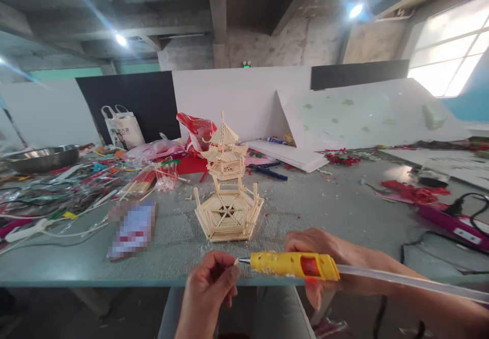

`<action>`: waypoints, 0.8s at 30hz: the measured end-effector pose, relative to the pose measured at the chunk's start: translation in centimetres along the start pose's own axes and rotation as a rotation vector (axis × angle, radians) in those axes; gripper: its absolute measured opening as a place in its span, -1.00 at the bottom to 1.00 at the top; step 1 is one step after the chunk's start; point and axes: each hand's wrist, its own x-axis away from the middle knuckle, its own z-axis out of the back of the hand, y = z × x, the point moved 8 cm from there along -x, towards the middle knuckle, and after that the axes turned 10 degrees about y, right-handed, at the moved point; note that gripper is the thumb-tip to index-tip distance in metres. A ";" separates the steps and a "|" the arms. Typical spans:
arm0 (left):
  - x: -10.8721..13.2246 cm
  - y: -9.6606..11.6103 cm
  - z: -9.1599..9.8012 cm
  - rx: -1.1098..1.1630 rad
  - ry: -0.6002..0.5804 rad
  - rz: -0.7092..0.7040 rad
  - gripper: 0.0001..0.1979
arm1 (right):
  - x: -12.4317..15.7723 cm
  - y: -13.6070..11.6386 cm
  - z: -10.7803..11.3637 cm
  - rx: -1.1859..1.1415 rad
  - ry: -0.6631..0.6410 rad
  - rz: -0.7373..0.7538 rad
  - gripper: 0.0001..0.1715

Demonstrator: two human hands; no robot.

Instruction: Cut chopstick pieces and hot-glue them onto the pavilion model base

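Hands (pixel 208 289) (pixel 323 243), left pinching, right gripping glue gun (pixel 278 264)

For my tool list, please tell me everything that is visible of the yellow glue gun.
The glue gun has a yellow body with whitish marks, a reddish side window and a metal-looking nozzle. A translucent stick extends from its back. The right hand holds it nearly level; its tip is close to the left hand's fingertips, contact unclear.

- Stick pagoda (pixel 227 170) stands on the surface (pixel 328 209) behind the glue gun (pixel 282 265) in the right hand (pixel 319 240).
- Metal basin (pixel 40 159) sits far left, tote bag (pixel 124 130) to its right.
- Power strip (pixel 443 222) lies right.
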 end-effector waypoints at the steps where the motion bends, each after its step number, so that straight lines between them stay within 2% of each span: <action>1: 0.0 0.0 0.0 0.008 -0.002 0.000 -0.63 | 0.0 -0.1 0.0 -0.009 0.002 0.012 -0.51; 4: 0.1 0.2 0.0 0.013 -0.001 -0.009 -0.63 | 0.0 0.1 -0.1 -0.035 0.030 0.050 -0.52; 9: 0.3 0.5 -0.2 -0.019 -0.006 0.005 -0.64 | 0.1 0.4 -0.3 0.050 0.057 0.196 -0.45; 17: 0.4 0.6 -0.2 0.007 0.003 0.009 -0.65 | 0.2 0.6 -0.4 0.039 0.000 0.108 -0.54; 24: 0.2 0.3 -0.2 0.035 -0.002 0.011 -0.67 | 0.2 0.8 -0.3 0.057 -0.007 0.091 -0.57</action>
